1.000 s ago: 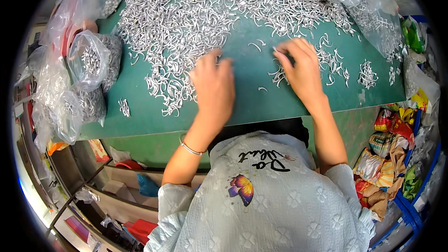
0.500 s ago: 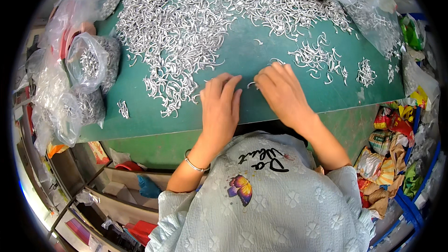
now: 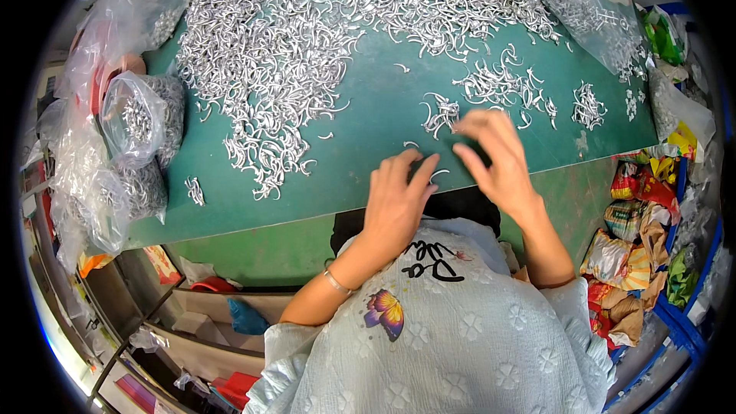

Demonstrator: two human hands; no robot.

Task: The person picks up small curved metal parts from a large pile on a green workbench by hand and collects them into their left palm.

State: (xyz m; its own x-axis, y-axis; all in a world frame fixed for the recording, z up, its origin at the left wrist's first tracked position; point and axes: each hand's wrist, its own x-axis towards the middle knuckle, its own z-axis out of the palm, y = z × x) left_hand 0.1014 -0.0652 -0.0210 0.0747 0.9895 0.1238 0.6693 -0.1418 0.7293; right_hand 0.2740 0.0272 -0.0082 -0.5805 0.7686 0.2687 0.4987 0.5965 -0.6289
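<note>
My left hand (image 3: 397, 198) is low over the front of the green table (image 3: 268, 222), thumb and forefinger apart. Beside its fingertips is a small curved silver metal piece (image 3: 439, 174), and another lies just past its fingers. To the right, my right hand (image 3: 502, 161) hovers with thumb and fingers spread, slightly blurred by motion; nothing shows in it. Its fingertips are close to a small cluster of curved metal pieces (image 3: 441, 113). A great heap of the same pieces (image 3: 268, 54) spreads over the far and left part of the table.
Smaller piles (image 3: 589, 106) lie at the right, and a little bunch (image 3: 195, 191) at the left. Clear plastic bags of pieces (image 3: 136, 126) stand along the left edge; another bag (image 3: 598, 19) is at the far right. Colourful packages (image 3: 625, 249) fill a blue rack beyond the right side.
My right hand has moved right and slightly nearer, its fingers spreading. My left hand has come right and nearer. The cluster by the right fingertips is now uncovered. The whole view has shifted slightly.
</note>
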